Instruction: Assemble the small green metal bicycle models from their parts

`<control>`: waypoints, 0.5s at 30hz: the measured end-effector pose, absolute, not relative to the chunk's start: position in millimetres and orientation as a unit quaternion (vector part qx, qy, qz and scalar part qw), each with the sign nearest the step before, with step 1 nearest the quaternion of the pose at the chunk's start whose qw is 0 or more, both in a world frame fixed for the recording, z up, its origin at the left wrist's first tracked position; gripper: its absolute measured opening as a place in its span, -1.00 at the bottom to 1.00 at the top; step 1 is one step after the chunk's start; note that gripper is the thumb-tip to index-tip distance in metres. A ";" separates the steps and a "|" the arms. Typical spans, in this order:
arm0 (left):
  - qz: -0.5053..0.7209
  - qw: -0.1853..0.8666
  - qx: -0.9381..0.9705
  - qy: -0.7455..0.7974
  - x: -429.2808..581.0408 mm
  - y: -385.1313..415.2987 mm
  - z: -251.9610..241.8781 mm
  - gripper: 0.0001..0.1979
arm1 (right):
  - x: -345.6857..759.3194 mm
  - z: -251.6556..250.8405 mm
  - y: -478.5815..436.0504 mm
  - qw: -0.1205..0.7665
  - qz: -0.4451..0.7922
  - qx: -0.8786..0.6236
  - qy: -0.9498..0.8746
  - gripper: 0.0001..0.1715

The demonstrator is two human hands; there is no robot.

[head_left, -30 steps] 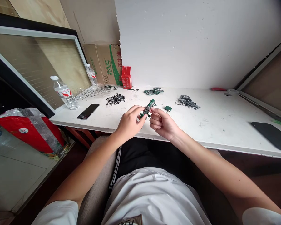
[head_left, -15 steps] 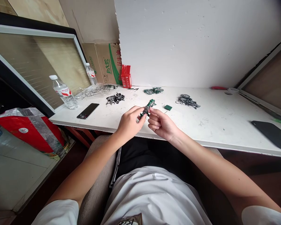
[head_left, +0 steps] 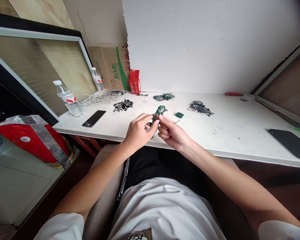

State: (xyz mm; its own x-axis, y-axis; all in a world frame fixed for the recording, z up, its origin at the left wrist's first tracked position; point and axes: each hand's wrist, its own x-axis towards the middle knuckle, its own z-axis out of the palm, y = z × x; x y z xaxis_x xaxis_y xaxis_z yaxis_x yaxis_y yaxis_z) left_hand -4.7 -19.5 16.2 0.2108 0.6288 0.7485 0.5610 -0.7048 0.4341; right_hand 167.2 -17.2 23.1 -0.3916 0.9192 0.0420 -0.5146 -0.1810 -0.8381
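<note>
Between my two hands, over the table's front part, is a small green model bicycle [head_left: 161, 109] with a wheel at its far end. My left hand [head_left: 139, 129] grips it from the left between thumb and fingers. From the right, my right hand [head_left: 173, 133] pinches it with thumb and index finger, the other fingers curled in. Fingers hide much of its near half. A small dark green block [head_left: 179, 115] lies on the table to the right. Behind sits another green model bicycle [head_left: 164, 97]. Black model bicycles lie at left [head_left: 123, 105] and right [head_left: 200, 108].
On the white table [head_left: 230, 133] are a phone [head_left: 94, 118], two water bottles, the nearer one [head_left: 68, 99] at left, and black part frames [head_left: 105, 97]. A red box [head_left: 135, 82] and a carton [head_left: 112, 66] stand behind. A black flat object [head_left: 290, 143] lies far right.
The green model bicycle has turned slightly in my hands, so its far wheel shows more from the side. My fingers have shifted a little on it.
</note>
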 end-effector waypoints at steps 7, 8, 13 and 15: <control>0.520 -0.006 0.768 0.374 -2.2 -24.8 20.7 -0.83 | 169.0 25.4 -20.6 0.489 0.722 -0.258 -0.415 -0.52; 0.518 -0.009 0.769 0.374 -2.1 -24.9 20.8 -0.83 | 169.5 25.9 -21.1 0.491 0.719 -0.261 -0.417 -0.53; 0.509 -0.018 0.776 0.371 -2.5 -24.4 20.8 -0.83 | 170.1 27.4 -23.6 0.496 0.711 -0.265 -0.422 -0.53; 0.506 -0.030 0.780 0.368 -2.6 -24.3 20.2 -0.83 | 169.3 26.5 -23.9 0.503 0.704 -0.264 -0.427 -0.54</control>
